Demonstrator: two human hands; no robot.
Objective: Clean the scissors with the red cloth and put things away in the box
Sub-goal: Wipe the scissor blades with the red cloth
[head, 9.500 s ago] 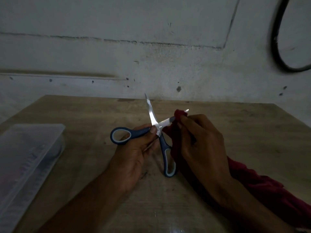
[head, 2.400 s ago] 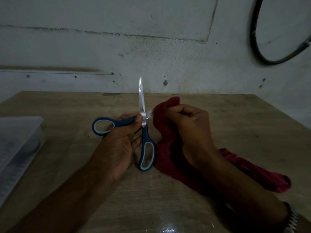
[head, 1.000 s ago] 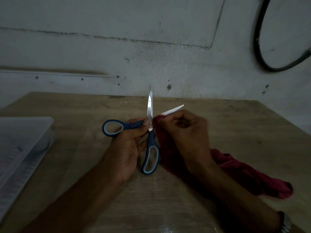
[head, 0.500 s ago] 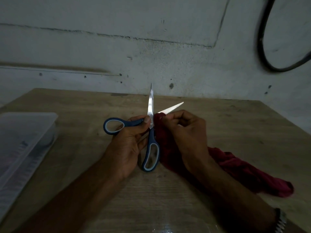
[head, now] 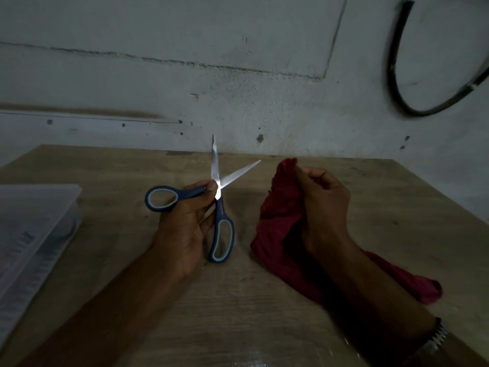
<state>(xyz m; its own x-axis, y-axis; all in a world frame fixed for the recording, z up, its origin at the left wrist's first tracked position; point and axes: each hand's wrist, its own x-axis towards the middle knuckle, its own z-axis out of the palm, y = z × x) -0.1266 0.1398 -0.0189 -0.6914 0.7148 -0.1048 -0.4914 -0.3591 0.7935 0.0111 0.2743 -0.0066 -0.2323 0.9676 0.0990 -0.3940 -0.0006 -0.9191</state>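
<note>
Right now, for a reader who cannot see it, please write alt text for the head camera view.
A person's left hand holds open blue-handled scissors above a wooden table, while the right hand holds a red cloth apart from the blades. A clear plastic box sits at the left edge, and a black cable hangs on the wall behind.
</note>
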